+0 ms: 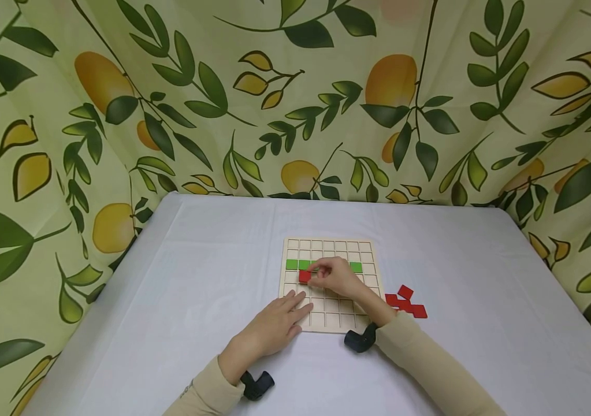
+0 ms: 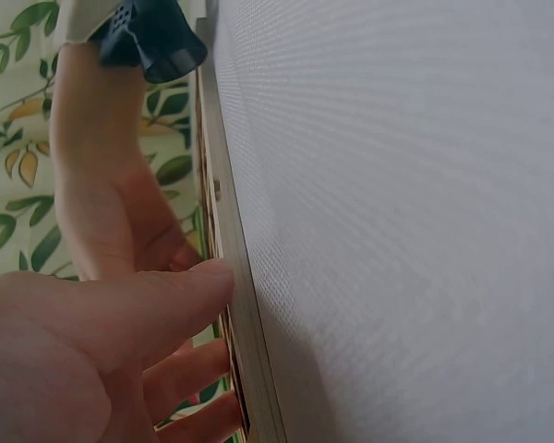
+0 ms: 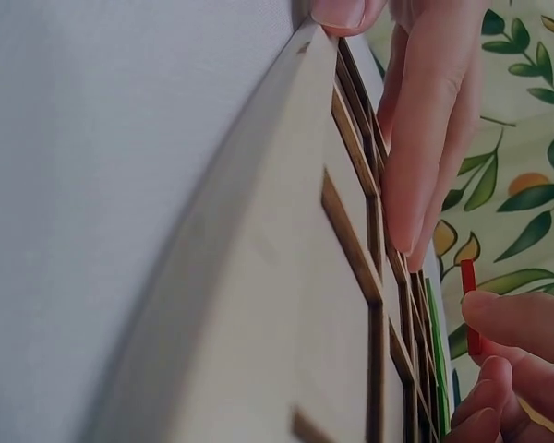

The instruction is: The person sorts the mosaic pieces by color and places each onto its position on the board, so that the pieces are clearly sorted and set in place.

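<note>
A pale wooden grid board point(image 1: 331, 319) lies on the white-covered table, with green square tiles point(image 1: 292, 264) along one of its upper rows. Over the left part of the board, my right hand point(image 1: 335, 276) pinches a red square tile point(image 1: 304, 277) between thumb and fingertips, just below the green row. The right wrist view shows this red tile point(image 3: 468, 277) edge-on, raised above the grid. My left hand point(image 1: 274, 325) rests with fingers extended on the board's lower left corner, its thumb point(image 2: 189, 291) against the edge. Part of the green row is hidden behind my right hand.
Several loose red tiles point(image 1: 405, 304) lie in a small pile right of the board, beside my right forearm. Black wrist devices point(image 1: 257, 386) are worn on both wrists. A curtain point(image 1: 300, 115) with fruit and leaf print hangs behind and around the table.
</note>
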A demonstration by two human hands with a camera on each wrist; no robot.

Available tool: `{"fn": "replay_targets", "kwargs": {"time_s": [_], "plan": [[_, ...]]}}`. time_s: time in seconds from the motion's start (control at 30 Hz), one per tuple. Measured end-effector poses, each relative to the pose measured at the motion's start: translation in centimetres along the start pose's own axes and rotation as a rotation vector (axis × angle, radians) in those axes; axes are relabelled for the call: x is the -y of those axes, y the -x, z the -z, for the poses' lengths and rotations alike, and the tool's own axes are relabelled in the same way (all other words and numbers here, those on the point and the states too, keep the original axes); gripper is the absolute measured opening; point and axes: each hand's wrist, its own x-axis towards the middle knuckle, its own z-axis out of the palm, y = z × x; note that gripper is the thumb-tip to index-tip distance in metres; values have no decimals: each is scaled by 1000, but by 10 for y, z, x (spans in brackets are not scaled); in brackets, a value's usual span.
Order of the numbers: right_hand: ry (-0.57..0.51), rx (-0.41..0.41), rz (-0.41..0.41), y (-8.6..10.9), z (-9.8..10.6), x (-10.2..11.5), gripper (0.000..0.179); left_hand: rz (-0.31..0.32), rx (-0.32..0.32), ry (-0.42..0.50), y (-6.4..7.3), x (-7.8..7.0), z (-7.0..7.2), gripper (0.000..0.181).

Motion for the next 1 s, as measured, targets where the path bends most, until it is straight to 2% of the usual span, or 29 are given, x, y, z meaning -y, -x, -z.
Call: {"fn": "replay_targets", "kwargs": {"time_s": [0.5, 1.0], "plan": [[63, -31, -73, -7, -12, 11, 24, 0, 8, -1, 0, 0, 0, 46], [110, -21, -65, -17, -21, 14, 24, -4, 6, -4, -1, 1, 0, 47]]}}
